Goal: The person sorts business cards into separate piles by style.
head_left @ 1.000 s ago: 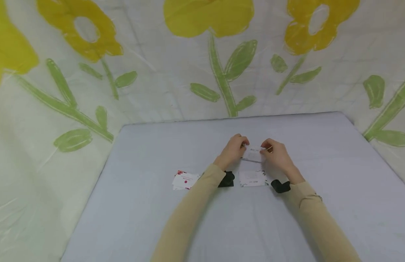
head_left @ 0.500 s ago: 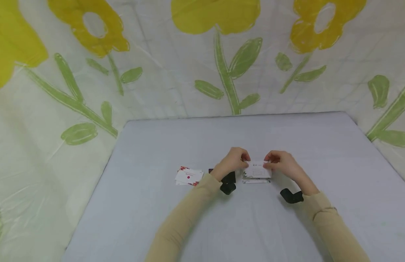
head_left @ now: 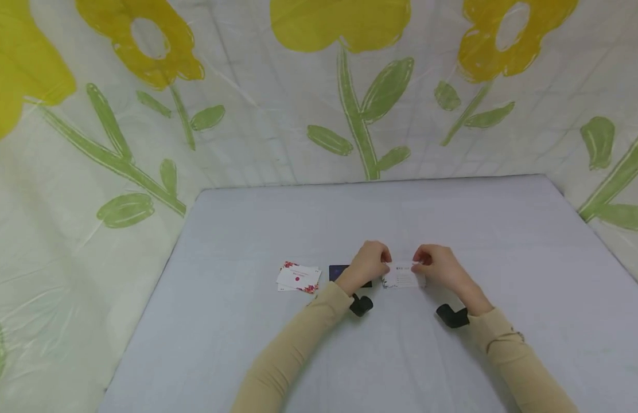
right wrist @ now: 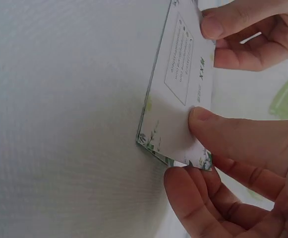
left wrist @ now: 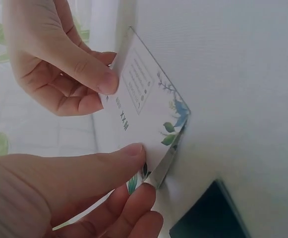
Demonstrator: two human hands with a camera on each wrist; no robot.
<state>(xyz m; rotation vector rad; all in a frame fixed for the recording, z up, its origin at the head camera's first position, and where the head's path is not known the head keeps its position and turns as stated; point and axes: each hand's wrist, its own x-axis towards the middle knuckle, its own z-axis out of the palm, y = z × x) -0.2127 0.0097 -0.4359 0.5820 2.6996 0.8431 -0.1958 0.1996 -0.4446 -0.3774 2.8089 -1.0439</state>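
Thumb and fingers of my left hand (head_left: pixel 369 264) pinch one end of a white business card (head_left: pixel 403 276) printed with leaves and small text. My right hand (head_left: pixel 442 268) pinches its other end in the same way. The left wrist view shows the printed face of the card (left wrist: pixel 148 94) tilted, with a second layer under it and a narrow gap at the corner. That gap also appears below the card (right wrist: pixel 176 99) in the right wrist view, where the lower long edge is close to or on the table. How many cards are stacked is hidden.
Left of the hands lies a loose pile of white cards with red flowers (head_left: pixel 298 277). A dark blue card (head_left: pixel 338 273) lies partly under my left wrist. All are on a pale cloth-covered table (head_left: pixel 246 344), with a flower-printed curtain (head_left: pixel 267 143) behind.
Both hands have brought the held card nearer, down over the similar white card lying on the table. That lower card, visible on its own before, is now covered.
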